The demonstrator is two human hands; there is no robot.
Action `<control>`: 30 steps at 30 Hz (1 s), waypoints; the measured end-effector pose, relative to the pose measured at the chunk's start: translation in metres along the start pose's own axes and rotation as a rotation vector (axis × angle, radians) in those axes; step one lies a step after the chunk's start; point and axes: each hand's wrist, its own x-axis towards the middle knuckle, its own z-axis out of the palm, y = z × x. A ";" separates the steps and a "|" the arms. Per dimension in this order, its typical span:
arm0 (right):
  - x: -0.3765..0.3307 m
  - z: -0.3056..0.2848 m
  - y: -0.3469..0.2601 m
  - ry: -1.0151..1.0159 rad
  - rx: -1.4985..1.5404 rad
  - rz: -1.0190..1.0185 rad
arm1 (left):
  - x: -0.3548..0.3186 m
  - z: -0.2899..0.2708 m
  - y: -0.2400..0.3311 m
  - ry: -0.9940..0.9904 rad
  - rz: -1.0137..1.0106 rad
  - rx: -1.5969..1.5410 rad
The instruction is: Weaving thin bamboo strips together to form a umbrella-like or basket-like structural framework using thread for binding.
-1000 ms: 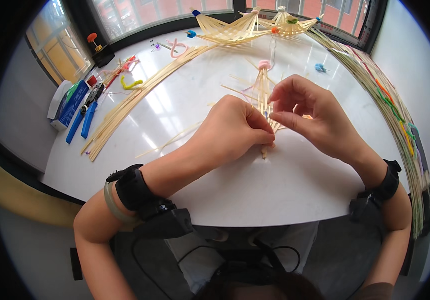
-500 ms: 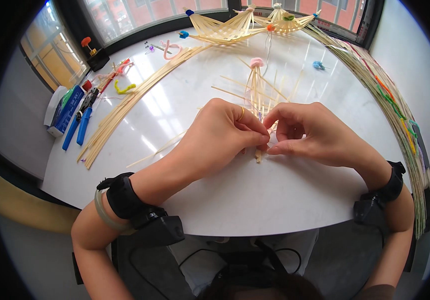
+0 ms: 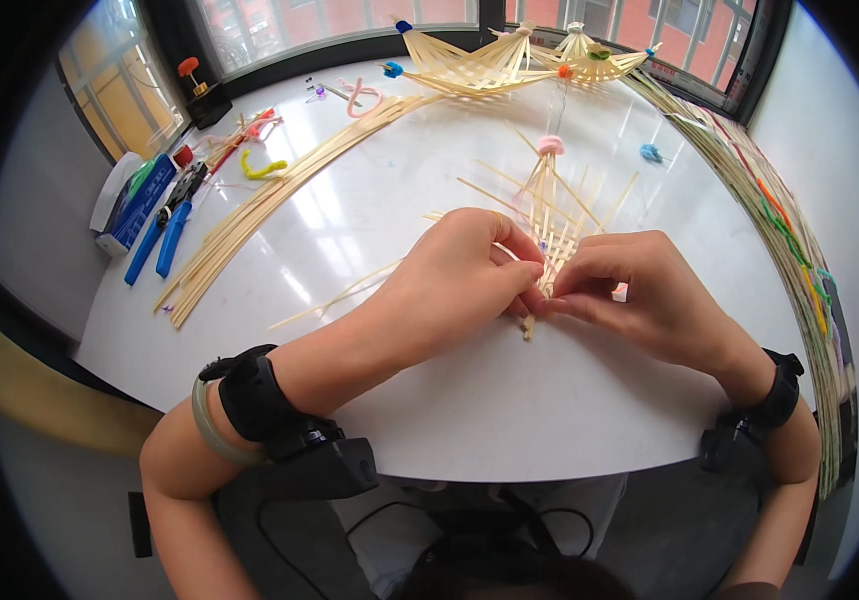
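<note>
A partly woven piece of thin bamboo strips [image 3: 555, 222] lies on the white table in front of me. Loose strip ends fan out from its sides, and a pink fuzzy tie [image 3: 551, 146] binds its far end. My left hand [image 3: 475, 268] is closed, pinching the near part of the weave between thumb and fingers. From the other side, my right hand [image 3: 645, 285] pinches the same near end, its fingertips almost touching the left ones. The strips' gathered tip [image 3: 528, 328] pokes out below my fingers. Exactly what lies between the fingertips is partly hidden.
Blue-handled pliers [image 3: 162, 235] and a blue box [image 3: 138, 203] are at the left, beside a long bundle of bamboo strips [image 3: 280, 185]. Finished woven pieces [image 3: 480, 62] stand by the window. More strips [image 3: 750, 170] line the right edge, near a blue fuzzy bit [image 3: 652, 153].
My right thumb and fingertips have moved in against the near end of the weave, closer to my left fingertips. The whole view has shifted slightly.
</note>
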 end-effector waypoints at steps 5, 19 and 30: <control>0.001 -0.002 -0.002 -0.011 0.046 0.033 | -0.001 0.000 0.000 0.007 0.024 0.138; 0.002 0.001 -0.007 0.053 0.065 0.240 | 0.001 0.001 -0.008 0.061 0.119 0.187; 0.001 0.004 -0.001 0.126 -0.113 -0.052 | 0.000 0.002 -0.005 0.093 0.098 0.212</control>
